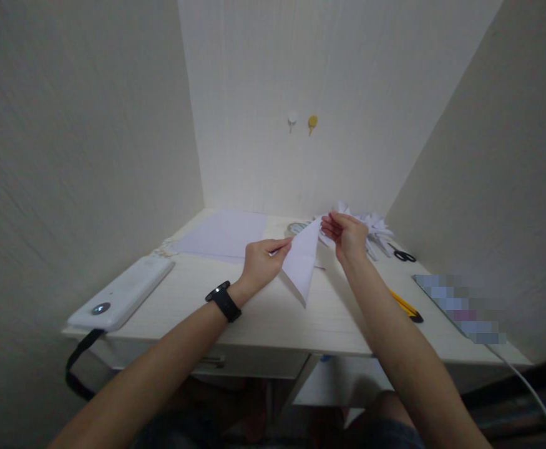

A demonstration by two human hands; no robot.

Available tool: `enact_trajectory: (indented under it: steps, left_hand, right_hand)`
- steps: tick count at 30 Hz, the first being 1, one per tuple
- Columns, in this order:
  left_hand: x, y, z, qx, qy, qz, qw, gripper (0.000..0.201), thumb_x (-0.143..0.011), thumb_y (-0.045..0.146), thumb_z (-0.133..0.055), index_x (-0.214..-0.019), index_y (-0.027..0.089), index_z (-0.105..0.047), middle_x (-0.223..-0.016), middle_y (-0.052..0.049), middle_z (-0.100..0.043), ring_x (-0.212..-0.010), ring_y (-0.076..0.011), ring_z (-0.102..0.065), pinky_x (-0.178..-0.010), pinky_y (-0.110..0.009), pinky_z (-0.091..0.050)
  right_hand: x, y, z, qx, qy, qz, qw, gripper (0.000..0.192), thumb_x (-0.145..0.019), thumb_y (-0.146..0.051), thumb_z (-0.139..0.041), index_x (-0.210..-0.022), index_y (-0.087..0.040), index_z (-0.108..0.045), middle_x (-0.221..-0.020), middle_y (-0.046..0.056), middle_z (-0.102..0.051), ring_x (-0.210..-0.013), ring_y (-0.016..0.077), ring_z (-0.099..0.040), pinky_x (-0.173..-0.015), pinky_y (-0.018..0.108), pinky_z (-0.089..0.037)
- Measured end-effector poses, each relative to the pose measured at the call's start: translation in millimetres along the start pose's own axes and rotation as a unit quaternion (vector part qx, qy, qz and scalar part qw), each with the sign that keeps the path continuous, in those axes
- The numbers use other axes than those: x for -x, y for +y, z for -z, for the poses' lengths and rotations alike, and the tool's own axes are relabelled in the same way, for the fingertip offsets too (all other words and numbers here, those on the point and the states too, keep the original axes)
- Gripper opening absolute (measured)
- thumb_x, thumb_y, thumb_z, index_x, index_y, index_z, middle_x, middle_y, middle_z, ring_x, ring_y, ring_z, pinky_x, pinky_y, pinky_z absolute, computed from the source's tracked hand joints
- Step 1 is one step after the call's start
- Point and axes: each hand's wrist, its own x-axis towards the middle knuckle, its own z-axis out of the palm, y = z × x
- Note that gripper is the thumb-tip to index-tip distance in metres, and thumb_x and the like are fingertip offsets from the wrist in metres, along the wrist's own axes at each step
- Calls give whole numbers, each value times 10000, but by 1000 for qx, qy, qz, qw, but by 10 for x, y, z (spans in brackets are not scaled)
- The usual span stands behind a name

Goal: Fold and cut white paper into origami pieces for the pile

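Observation:
A folded sheet of white paper (303,257), roughly triangular, is held up above the desk between my hands. My left hand (266,259), with a black watch on its wrist, pinches the paper's left edge between thumb and fingers. At the paper's upper right corner, my right hand (346,234) has its thumb and fingertips closed on the tip. Behind my right hand lies a pile of folded white paper pieces (376,226). A round clear roll, perhaps tape (296,228), sits partly hidden behind the held paper.
Flat white sheets (221,232) lie at the back left of the desk (183,312). A white device with a black strap (123,293) is at the left edge. Black-handled scissors (404,255), a yellow-and-black cutter (406,305) and a cabled, blurred-screen device (455,305) lie right.

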Motion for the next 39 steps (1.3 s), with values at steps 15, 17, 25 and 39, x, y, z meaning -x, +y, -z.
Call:
enact_trajectory:
  steps: [15,17,25,39]
  left_hand:
    - [-21,-39,-43,29,4,100,995,184,-830,257,-703,-992,216,-781,-1029,-50,-759,-932,-219,-738,-888,-352,-585]
    - [-26,-28,-50,41,7,112,993,188,-822,260,-712,-991,214,-782,-1029,-49,-758,-935,-222,-737,-895,-355,-583]
    - [-26,-31,-51,69,5,132,989,193,-803,239,-726,-981,187,-781,-1019,-63,-758,-930,-220,-736,-893,-343,-578]
    - [-21,-81,-43,68,17,138,988,193,-795,259,-734,-969,194,-787,-1001,-62,-766,-928,-226,-736,-895,-354,-578]
  right_hand:
    - [188,172,-97,91,-128,-57,986,378,-422,-393,-909,-552,-159,-642,-598,19,-677,-527,141,-611,-513,259,-492]
    - [184,174,-98,86,-120,-50,988,365,-435,-383,-905,-548,-164,-636,-577,4,-657,-516,131,-593,-499,253,-475]
    - [212,135,-132,76,-87,-36,993,313,-460,-357,-880,-555,-164,-652,-561,-7,-637,-516,124,-581,-480,243,-476]
    - [260,167,-135,97,-75,-59,991,272,-507,-325,-850,-578,-163,-643,-573,6,-655,-511,130,-588,-469,244,-474]
